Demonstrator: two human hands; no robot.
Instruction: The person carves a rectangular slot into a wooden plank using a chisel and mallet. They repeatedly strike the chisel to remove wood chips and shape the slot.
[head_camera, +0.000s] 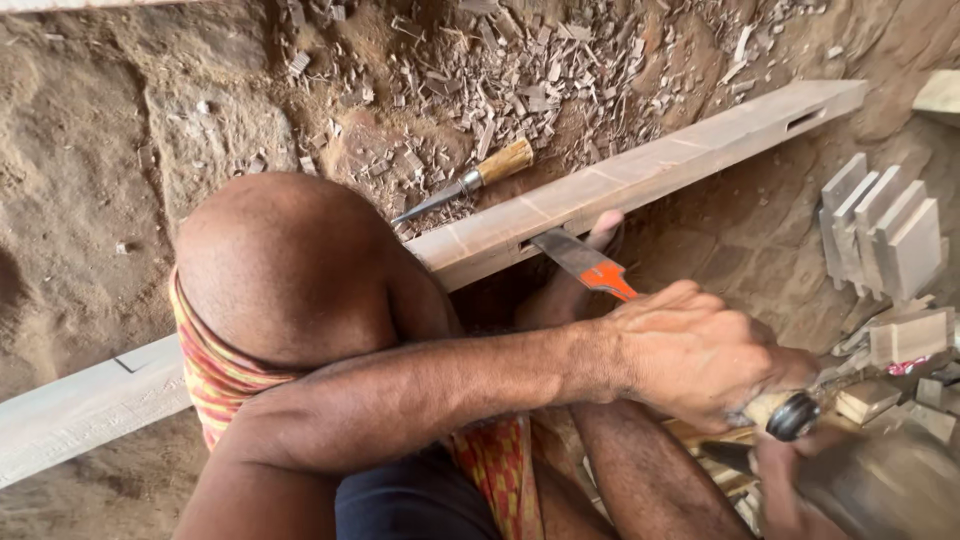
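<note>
We see our left hand (690, 355) clenched around the handle of a chisel (600, 272), the orange-marked blade running out past the knuckles, up and to the left. Its tip sits in a mortise slot (528, 243) cut in the long wooden beam (640, 175), which lies diagonally from lower left to upper right across the dirt floor (90, 190). The chisel's long axis crosses the beam at an angle. Our right hand (790, 490) is blurred at the lower right; we cannot tell what it grips. A second chisel (470, 182), wooden-handled, lies just beyond the beam among wood chips (500, 80).
</note>
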